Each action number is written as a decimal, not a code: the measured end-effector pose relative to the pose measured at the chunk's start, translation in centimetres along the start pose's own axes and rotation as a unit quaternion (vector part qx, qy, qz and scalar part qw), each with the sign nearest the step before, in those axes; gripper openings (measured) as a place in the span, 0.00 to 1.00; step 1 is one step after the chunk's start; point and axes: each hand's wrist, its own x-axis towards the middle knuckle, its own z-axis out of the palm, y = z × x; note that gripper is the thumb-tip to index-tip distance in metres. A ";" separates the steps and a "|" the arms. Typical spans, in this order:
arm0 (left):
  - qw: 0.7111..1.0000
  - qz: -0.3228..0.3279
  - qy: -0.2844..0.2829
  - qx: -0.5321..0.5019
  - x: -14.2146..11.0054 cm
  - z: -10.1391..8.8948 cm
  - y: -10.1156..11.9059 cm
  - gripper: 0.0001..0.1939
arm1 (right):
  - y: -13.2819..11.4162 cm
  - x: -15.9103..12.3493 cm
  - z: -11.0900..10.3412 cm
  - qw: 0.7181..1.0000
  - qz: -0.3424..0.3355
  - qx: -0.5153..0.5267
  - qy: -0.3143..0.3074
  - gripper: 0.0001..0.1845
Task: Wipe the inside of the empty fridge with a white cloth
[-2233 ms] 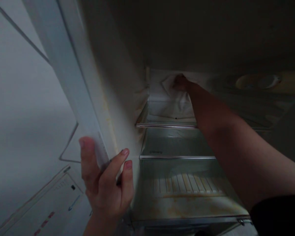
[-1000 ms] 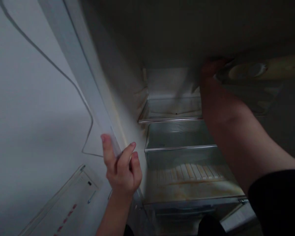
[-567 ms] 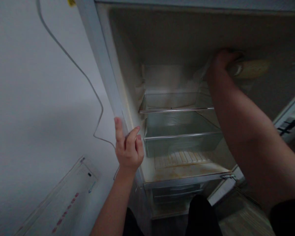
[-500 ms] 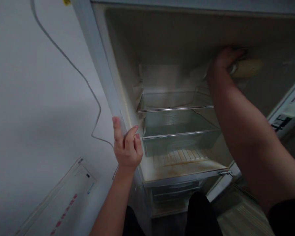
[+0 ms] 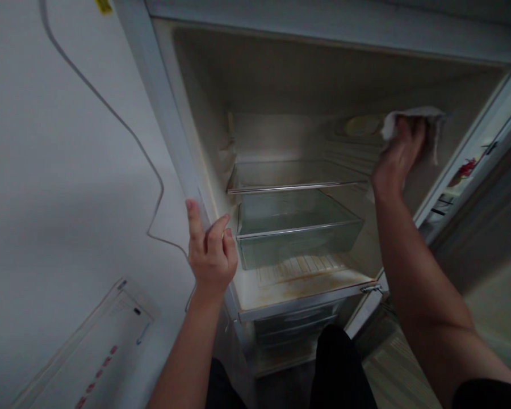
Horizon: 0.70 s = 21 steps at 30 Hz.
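Inside the open refrigerator (image 5: 166,113), my right hand (image 5: 402,147) presses a white cloth (image 5: 434,122) to the upper part of the right inner wall. Its fingers are bunched on the cloth and partly blurred. The yellowish lamp cover (image 5: 361,125) is just left of the cloth. My left hand (image 5: 213,255) rests on the left front edge of the cabinet, fingers apart and holding nothing. A glass shelf (image 5: 298,177) and a clear drawer (image 5: 298,250) sit lower in the compartment, above a floor with brownish stains (image 5: 306,287).
The open door (image 5: 485,244) stands on the right. Below is a lower compartment with drawers (image 5: 298,329), near my knees. A grey cable (image 5: 111,99) hangs along the white wall on the left, above a white box with red print (image 5: 97,346).
My right hand has come forward and to the right along the inner wall, uncovering the lamp cover; the white cloth is now plain to see. My left hand keeps its place on the edge.
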 end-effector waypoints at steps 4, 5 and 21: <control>1.000 0.014 0.001 -0.008 0.1 0.1 -0.1 0.23 | 0.5 -2.5 -0.9 0.999 0.000 -0.042 -0.027 0.35; 1.000 0.019 0.003 -0.008 0.1 0.1 -0.1 0.23 | 0.6 -2.5 -1.0 0.998 -0.015 -0.055 -0.039 0.36; 0.999 0.042 0.023 -0.008 0.5 -0.1 0.0 0.26 | 2.1 1.7 0.5 0.968 -0.169 -0.025 -0.183 0.31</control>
